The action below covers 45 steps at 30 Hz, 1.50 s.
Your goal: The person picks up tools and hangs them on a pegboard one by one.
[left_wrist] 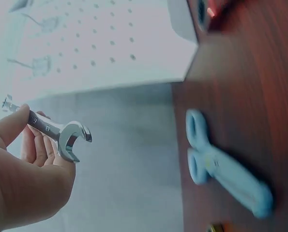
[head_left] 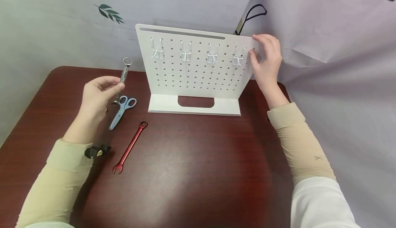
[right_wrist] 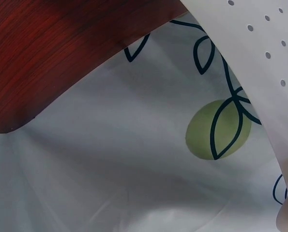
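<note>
My left hand (head_left: 98,92) pinches a silver combination wrench (head_left: 124,74) between thumb and fingers, its ring end pointing up. In the left wrist view the wrench's open jaw end (left_wrist: 72,140) sticks out past the palm. At the upper right edge of a white pegboard (head_left: 198,71), my right hand (head_left: 268,59) grips the board, thumb in front and fingers at the edge. Several white wire hooks (head_left: 185,52) hang in a row across the board. Just below the left hand lie light blue scissors (head_left: 121,112). A red combination wrench (head_left: 130,146) lies nearer the front.
The pegboard stands on a white base (head_left: 164,103) at the back of the dark red-brown table (head_left: 191,173). Behind it hangs a pale cloth (head_left: 191,1) printed with leaves. A small yellow and black thing (left_wrist: 215,227) lies near the scissors.
</note>
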{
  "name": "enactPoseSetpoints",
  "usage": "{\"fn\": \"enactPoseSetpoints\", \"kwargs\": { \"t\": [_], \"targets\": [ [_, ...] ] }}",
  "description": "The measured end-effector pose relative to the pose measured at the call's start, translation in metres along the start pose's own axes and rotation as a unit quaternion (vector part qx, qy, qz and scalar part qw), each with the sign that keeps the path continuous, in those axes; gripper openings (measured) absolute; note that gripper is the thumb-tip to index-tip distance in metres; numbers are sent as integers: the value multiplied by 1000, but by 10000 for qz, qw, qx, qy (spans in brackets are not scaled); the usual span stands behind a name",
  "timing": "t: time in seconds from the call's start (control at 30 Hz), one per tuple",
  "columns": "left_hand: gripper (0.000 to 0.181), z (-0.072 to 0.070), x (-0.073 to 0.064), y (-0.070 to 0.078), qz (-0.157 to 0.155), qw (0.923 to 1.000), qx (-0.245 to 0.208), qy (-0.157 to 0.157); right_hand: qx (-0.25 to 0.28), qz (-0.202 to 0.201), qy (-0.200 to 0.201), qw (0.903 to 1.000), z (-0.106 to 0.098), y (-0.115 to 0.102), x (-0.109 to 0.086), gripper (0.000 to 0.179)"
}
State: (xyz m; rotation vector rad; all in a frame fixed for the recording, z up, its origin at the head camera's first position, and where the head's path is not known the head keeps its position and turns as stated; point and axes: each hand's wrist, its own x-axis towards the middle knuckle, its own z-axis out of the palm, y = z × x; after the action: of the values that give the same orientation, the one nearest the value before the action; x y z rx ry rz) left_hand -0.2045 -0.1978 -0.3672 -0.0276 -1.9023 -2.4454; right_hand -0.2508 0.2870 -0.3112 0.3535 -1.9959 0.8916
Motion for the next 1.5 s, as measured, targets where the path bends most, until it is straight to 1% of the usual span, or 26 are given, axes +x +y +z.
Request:
{"fn": "enactPoseSetpoints", "kwargs": {
  "t": [0.1, 0.2, 0.33, 0.47, 0.57, 0.67, 0.83, 0.97, 1.17, 1.27, 1.43, 1.5],
  "targets": [
    [26, 13, -5, 1, 140, 9995, -252, -113, 3, -9, 16, 10000, 0, 0, 0, 32],
    [27, 24, -8, 1, 155, 9986, -473, -197, -9, -1, 31, 10000, 0, 0, -1, 32],
    [28, 34, -11, 2, 78, 9986, -445, -262, 5, 2, 31, 10000, 0, 1, -2, 32],
    [31, 44, -13, 2, 59, 9979, -467, -440, 26, -8, 34, 10000, 0, 2, -2, 32],
    [34, 50, -12, 1, 72, 9970, -509, -579, 35, -21, 34, 10000, -1, 1, -2, 32],
    [36, 56, -10, -1, 58, 9974, -365, -617, 51, -38, 28, 10000, -1, 0, -2, 31],
    [36, 63, -6, -3, -118, 9983, -70, -569, 52, -33, 22, 10000, -1, 0, -2, 31],
    [33, 66, -3, -5, -239, 9981, -22, -573, 40, -15, 40, 10000, 0, 1, -1, 32],
    [31, 70, 0, -8, -295, 9978, -103, -585, 65, -57, 51, 9999, 1, 1, -1, 32],
    [31, 72, 3, -11, -318, 9975, -229, -580, 44, -111, 34, 9999, 0, 1, -1, 31],
    [31, 76, 8, -16, -392, 9974, -344, -502, 34, -167, 6, 9999, 0, 1, -1, 32],
    [29, 78, 11, -18, -428, 9976, -285, -474, 34, -162, 2, 9999, 0, 1, -1, 32]
  ]
}}
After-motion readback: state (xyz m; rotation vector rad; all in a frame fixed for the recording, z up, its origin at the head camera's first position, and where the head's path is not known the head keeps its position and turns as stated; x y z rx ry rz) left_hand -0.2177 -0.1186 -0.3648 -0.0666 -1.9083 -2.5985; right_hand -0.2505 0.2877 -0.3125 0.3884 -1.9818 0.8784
